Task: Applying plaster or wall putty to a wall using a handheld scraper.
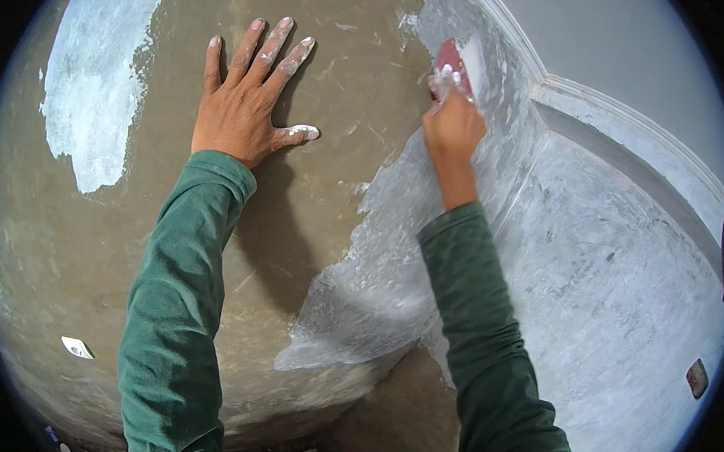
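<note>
Red-handled trowel (pixel 450 64) sits in the closed grip of the right hand (pixel 453 127), its blade lying up and slightly right of the fist, flat on the white plaster (pixel 392 284) at the far right. The left hand (pixel 242 108), nearer the bare brown wall (pixel 335 104), lies open and flat, holding nothing. One trowel, two hands.

long green sleeves, hands (pixel 242 108) smeared with white plaster
</note>
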Motion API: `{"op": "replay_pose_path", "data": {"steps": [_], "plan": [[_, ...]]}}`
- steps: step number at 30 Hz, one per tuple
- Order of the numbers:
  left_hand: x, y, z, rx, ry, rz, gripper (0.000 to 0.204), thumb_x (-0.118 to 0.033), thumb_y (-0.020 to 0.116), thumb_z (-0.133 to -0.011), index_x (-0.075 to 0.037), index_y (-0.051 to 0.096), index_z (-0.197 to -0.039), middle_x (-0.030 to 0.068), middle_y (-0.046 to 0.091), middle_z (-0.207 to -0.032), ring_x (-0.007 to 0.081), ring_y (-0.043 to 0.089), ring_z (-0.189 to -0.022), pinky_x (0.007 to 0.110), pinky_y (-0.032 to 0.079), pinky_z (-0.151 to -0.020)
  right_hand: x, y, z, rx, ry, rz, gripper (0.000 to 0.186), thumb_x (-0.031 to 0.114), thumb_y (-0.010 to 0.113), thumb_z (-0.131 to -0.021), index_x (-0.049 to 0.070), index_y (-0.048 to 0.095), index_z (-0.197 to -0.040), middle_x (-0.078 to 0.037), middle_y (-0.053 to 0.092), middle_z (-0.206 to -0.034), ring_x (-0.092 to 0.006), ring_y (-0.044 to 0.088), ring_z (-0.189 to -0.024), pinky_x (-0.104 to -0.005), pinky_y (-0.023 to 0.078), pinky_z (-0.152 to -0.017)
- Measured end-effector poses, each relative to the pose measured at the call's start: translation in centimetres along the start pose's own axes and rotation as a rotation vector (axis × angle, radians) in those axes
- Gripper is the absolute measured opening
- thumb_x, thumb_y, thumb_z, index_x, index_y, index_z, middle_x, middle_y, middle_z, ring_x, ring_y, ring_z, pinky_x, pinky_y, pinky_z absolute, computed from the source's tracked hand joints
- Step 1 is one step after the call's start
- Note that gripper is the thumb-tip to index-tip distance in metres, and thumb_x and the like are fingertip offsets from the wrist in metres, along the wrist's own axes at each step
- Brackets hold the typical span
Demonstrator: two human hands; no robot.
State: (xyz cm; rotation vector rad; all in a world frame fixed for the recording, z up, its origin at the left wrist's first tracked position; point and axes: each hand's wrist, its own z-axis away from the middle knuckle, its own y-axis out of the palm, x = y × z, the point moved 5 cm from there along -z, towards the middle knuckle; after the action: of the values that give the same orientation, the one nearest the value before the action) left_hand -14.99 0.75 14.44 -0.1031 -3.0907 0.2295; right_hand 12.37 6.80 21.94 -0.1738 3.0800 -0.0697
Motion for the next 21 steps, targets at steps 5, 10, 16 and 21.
{"op": "replay_pose_path", "data": {"steps": [5, 10, 16, 21], "plan": [[-0.2, -0.5, 0.0, -0.004, 0.008, 0.001, 0.121, -0.074, 0.076, -0.054, -0.04, 0.025, -0.158, -0.0075, 0.02, -0.167, 0.0206, 0.015, -0.155, 0.054, 0.008, -0.127, 3.5, -1.4, 5.2, -0.232, -0.285, -0.015, 0.04, 0.017, 0.065, -0.088, 0.015, 0.067, -0.128, -0.014, 0.073, -0.114, -0.0334, 0.07, -0.099, -0.0488, 0.05, -0.091], [0.5, -0.5, 0.3, 0.029, -0.007, 0.001, 0.12, -0.072, 0.078, -0.054, -0.041, 0.025, -0.158, -0.0076, 0.02, -0.167, 0.0204, 0.015, -0.155, 0.053, 0.007, -0.128, 0.0, -6.0, 5.6, 0.0, -0.22, -0.304, 0.03, 0.012, 0.063, -0.085, 0.008, 0.072, -0.113, -0.016, 0.074, -0.103, -0.0315, 0.072, -0.09, -0.0433, 0.054, -0.078], [0.1, -0.7, 0.1, 0.02, -0.005, 0.005, 0.119, -0.074, 0.076, -0.055, -0.041, 0.025, -0.157, -0.0088, 0.019, -0.167, 0.0192, 0.014, -0.155, 0.054, 0.008, -0.128, -19.8, -2.7, -2.6, 0.08, 0.488, -0.229, 0.038, 0.02, 0.058, -0.082, -0.006, 0.068, -0.108, -0.032, 0.069, -0.106, -0.0462, 0.067, -0.103, -0.0488, 0.051, -0.089], [-0.1, -0.7, -0.2, 0.03, -0.001, 0.026, 0.122, -0.072, 0.077, -0.053, -0.04, 0.025, -0.158, -0.008, 0.02, -0.167, 0.0204, 0.015, -0.155, 0.054, 0.008, -0.128, -24.5, 1.4, -6.1, 0.12, 0.513, -0.344, 0.046, 0.025, 0.06, -0.08, -0.011, 0.067, -0.106, -0.037, 0.066, -0.113, -0.0491, 0.063, -0.113, -0.0489, 0.048, -0.096]]}}
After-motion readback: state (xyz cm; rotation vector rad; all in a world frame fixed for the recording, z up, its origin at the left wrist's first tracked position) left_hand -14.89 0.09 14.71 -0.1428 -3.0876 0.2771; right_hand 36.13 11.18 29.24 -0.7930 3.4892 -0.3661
